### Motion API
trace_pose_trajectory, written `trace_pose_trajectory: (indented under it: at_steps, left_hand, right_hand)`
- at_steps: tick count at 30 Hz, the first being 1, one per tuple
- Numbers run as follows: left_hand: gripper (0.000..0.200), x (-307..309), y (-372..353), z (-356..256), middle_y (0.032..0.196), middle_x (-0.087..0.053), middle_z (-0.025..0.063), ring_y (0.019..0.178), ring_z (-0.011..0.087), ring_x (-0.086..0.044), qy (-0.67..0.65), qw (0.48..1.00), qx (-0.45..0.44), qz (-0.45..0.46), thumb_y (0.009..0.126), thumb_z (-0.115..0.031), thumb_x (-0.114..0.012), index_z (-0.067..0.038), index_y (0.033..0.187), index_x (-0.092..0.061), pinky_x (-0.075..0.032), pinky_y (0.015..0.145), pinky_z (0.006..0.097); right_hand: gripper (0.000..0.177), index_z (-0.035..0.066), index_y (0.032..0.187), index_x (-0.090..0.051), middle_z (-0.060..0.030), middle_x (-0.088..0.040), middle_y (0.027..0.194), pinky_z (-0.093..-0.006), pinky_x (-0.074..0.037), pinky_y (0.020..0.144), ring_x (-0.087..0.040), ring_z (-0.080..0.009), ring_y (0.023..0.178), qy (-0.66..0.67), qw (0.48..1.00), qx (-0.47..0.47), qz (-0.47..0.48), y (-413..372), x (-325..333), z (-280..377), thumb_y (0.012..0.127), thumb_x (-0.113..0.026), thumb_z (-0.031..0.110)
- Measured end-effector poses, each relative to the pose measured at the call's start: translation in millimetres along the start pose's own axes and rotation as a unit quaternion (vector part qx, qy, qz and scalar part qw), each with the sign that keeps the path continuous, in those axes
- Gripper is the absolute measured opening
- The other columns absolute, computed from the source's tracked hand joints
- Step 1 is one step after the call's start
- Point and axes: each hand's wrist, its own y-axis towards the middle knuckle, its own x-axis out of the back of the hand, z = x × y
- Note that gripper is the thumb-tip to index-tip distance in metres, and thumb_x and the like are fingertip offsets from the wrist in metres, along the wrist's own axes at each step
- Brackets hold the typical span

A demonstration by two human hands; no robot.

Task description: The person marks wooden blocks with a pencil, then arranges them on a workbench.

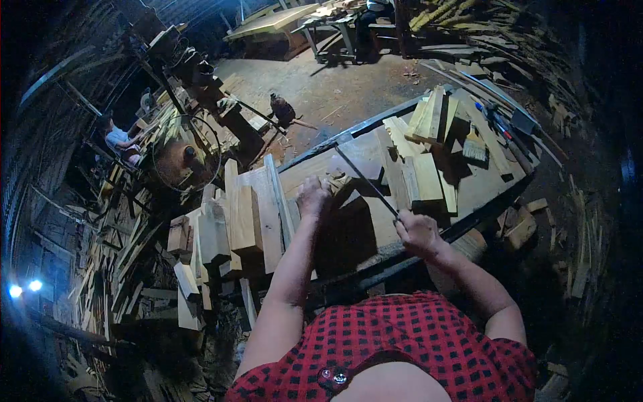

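My left hand point(313, 197) is closed at the middle of the workbench point(385, 224), beside a small brownish piece point(340, 184) that it seems to grip; the fingers are partly hidden. My right hand point(416, 232) is wrapped round the near end of a long thin dark rod point(367, 179), which slants away to the upper left over the bench. Pale wooden blocks point(426, 177) lie to the right of the rod, and more cut wood point(246, 218) stands left of my left hand.
A brush point(475, 149) and a red-and-blue tool point(494, 122) lie at the bench's right. Machinery point(231, 124) stands at the upper left, with a seated person point(118, 139) beyond. Scrap wood point(130, 251) is piled left. Another table point(274, 23) is at the back.
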Motion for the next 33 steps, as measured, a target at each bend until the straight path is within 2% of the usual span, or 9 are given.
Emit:
trace_pose_trajectory:
  at_steps: [4, 8, 10, 13, 26, 28, 31, 32, 33]
  left_hand:
    - [0.028, -1, -1, 2, 0.091, -0.054, 0.0152, 0.088, 0.0334, -0.052, -0.004, 1.000, -0.009, -0.005, 0.084, -0.033, -0.043, -0.006, 0.090, -0.050, -0.041, 0.075, 0.0462]
    - [0.028, -5, 0, 3, 0.090, -0.054, 0.0150, 0.084, 0.0335, -0.054, 0.002, 0.999, -0.018, -0.031, 0.083, -0.032, -0.042, -0.006, 0.088, -0.050, -0.042, 0.073, 0.0465]
    - [0.027, -9, 0, 5, 0.089, -0.054, 0.0147, 0.082, 0.0335, -0.054, 0.009, 0.999, -0.015, -0.038, 0.083, -0.032, -0.043, -0.007, 0.088, -0.051, -0.042, 0.072, 0.0465]
    - [0.028, -8, 0, 6, 0.089, -0.054, 0.0141, 0.081, 0.0333, -0.054, 0.003, 0.998, -0.029, -0.049, 0.082, -0.033, -0.043, -0.007, 0.089, -0.051, -0.043, 0.071, 0.0463]
    - [0.032, -7, 4, 6, 0.092, -0.055, 0.0140, 0.087, 0.0320, -0.055, 0.008, 1.000, 0.000, -0.001, 0.081, -0.036, -0.044, -0.007, 0.092, -0.053, -0.042, 0.073, 0.0461]
    - [0.032, -5, 4, 3, 0.091, -0.055, 0.0138, 0.086, 0.0320, -0.055, 0.012, 1.000, 0.001, -0.001, 0.081, -0.037, -0.044, -0.007, 0.091, -0.053, -0.043, 0.073, 0.0458]
    - [0.034, -10, 4, 7, 0.087, -0.054, 0.0127, 0.083, 0.0307, -0.055, 0.004, 1.000, 0.004, -0.008, 0.080, -0.040, -0.046, -0.008, 0.090, -0.052, -0.044, 0.070, 0.0451]
    - [0.034, -14, 4, 10, 0.088, -0.055, 0.0125, 0.082, 0.0307, -0.055, -0.005, 1.000, -0.015, -0.027, 0.079, -0.040, -0.046, -0.008, 0.090, -0.053, -0.044, 0.069, 0.0451]
    - [0.034, -15, 2, 8, 0.088, -0.055, 0.0123, 0.081, 0.0309, -0.054, 0.010, 0.999, -0.006, -0.033, 0.079, -0.040, -0.046, -0.009, 0.090, -0.054, -0.044, 0.068, 0.0447]
  right_hand:
    - [0.017, 0.006, 0.087, -0.052, -0.0150, -0.057, 0.060, -0.0420, -0.047, 0.049, -0.060, -0.0320, 0.058, -0.033, 0.996, 0.079, 0.031, 22, 1, 11, 0.082, -0.048, 0.022]
    - [0.017, 0.005, 0.086, -0.051, -0.0167, -0.058, 0.063, -0.0418, -0.048, 0.053, -0.060, -0.0333, 0.060, 0.012, 0.998, 0.063, -0.016, 49, -16, 19, 0.084, -0.046, 0.022]
    - [0.018, 0.005, 0.083, -0.050, -0.0184, -0.058, 0.065, -0.0419, -0.049, 0.057, -0.060, -0.0336, 0.063, 0.004, 0.998, 0.022, 0.055, 61, -18, 24, 0.084, -0.045, 0.021]
    - [0.018, 0.004, 0.080, -0.050, -0.0186, -0.058, 0.065, -0.0432, -0.049, 0.059, -0.060, -0.0349, 0.065, 0.000, 0.997, 0.014, 0.076, 73, -30, 27, 0.084, -0.046, 0.021]
    - [0.018, 0.005, 0.080, -0.049, -0.0181, -0.058, 0.066, -0.0469, -0.046, 0.060, -0.059, -0.0365, 0.067, -0.024, 0.996, 0.028, 0.086, 82, -55, 14, 0.082, -0.048, 0.023]
    - [0.015, 0.004, 0.080, -0.050, -0.0179, -0.058, 0.066, -0.0469, -0.046, 0.060, -0.059, -0.0369, 0.067, -0.043, 0.993, -0.010, 0.113, 82, -55, 16, 0.080, -0.048, 0.020]
    - [0.014, 0.004, 0.080, -0.050, -0.0188, -0.058, 0.066, -0.0468, -0.046, 0.059, -0.058, -0.0374, 0.067, -0.020, 0.994, 0.017, 0.104, 68, -48, 12, 0.079, -0.047, 0.017]
    - [0.014, 0.004, 0.084, -0.052, -0.0201, -0.057, 0.066, -0.0466, -0.045, 0.058, -0.058, -0.0380, 0.066, 0.023, 0.994, 0.092, 0.056, 58, -37, 10, 0.078, -0.046, 0.016]
    - [0.018, 0.004, 0.083, -0.056, -0.0208, -0.057, 0.066, -0.0459, -0.046, 0.058, -0.058, -0.0377, 0.065, 0.017, 0.996, 0.062, 0.056, 53, -49, -2, 0.079, -0.046, 0.018]
